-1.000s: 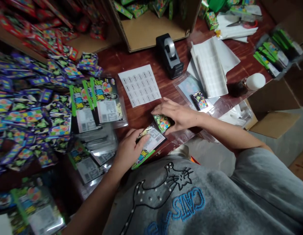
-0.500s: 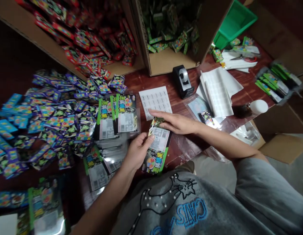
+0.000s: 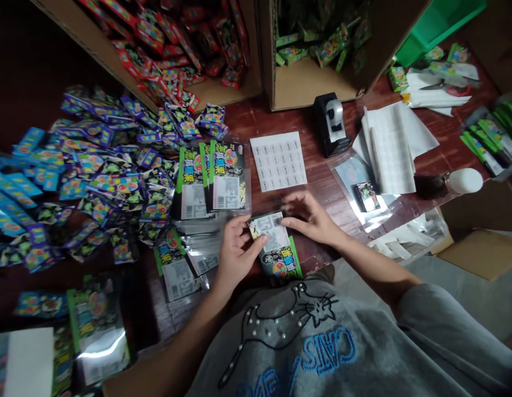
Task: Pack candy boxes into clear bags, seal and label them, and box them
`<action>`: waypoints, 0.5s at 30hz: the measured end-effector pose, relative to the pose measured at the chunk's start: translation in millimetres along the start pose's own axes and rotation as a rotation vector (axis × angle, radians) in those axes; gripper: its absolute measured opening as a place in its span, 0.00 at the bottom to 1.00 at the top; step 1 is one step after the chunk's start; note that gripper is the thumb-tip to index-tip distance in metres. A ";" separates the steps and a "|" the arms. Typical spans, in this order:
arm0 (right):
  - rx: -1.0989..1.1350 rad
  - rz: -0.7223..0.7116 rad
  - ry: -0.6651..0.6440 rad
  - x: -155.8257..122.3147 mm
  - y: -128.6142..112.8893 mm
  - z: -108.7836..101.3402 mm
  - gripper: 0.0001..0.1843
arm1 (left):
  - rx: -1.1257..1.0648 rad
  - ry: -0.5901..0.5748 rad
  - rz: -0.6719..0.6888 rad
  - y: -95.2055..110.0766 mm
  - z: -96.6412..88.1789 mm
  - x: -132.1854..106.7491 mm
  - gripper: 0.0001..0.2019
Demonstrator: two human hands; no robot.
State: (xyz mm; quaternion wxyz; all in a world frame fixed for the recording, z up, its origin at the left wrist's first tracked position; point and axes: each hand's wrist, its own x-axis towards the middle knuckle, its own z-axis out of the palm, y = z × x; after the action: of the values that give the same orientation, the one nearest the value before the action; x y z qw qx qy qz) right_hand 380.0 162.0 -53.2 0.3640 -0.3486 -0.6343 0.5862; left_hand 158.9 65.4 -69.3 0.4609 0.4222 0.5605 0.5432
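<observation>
Both hands hold one printed packet (image 3: 276, 245) with a white label and a green strip, at the near edge of the reddish table (image 3: 322, 187). My left hand (image 3: 235, 251) grips its left edge, fingers curled. My right hand (image 3: 307, 216) pinches its top right corner. Just beyond lies a white sticker sheet (image 3: 279, 161). Two finished packets (image 3: 212, 179) lie to the left of that sheet.
A heap of blue and purple small packs (image 3: 86, 182) fills the left. Cardboard boxes hold red packs (image 3: 168, 44) and green packs (image 3: 317, 47) at the back. A black tape dispenser (image 3: 330, 124), white sheets (image 3: 390, 146), a small pack on a clear bag (image 3: 366, 197) and a white cup (image 3: 465, 180) lie right.
The small green pack seen under my right hand is out of sight. My right hand drew back from the sticker sheet to the packet's top corner; the packet now sits closer to me.
</observation>
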 end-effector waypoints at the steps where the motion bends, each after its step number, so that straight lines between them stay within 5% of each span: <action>1: 0.100 0.052 0.022 -6.9 1.9 3.8 0.27 | 0.007 -0.016 -0.013 0.6 -1.9 1.6 0.26; 5: 0.225 0.144 0.057 -20.1 2.5 11.8 0.24 | 0.028 0.006 -0.085 2.7 -3.7 8.7 0.18; 10: 0.051 0.038 0.040 -15.4 -0.8 1.5 0.13 | -0.019 0.061 -0.110 12.4 7.4 15.9 0.14; 15: 0.057 0.026 -0.014 -10.2 -6.8 -11.4 0.19 | 0.013 0.038 -0.145 26.4 12.1 21.9 0.16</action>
State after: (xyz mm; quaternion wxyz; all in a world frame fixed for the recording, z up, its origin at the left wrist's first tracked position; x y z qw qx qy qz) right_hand 394.9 158.2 -46.4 0.3617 -0.3420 -0.6154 0.6111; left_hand 165.2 90.7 -44.1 0.4857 0.3730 0.6017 0.5128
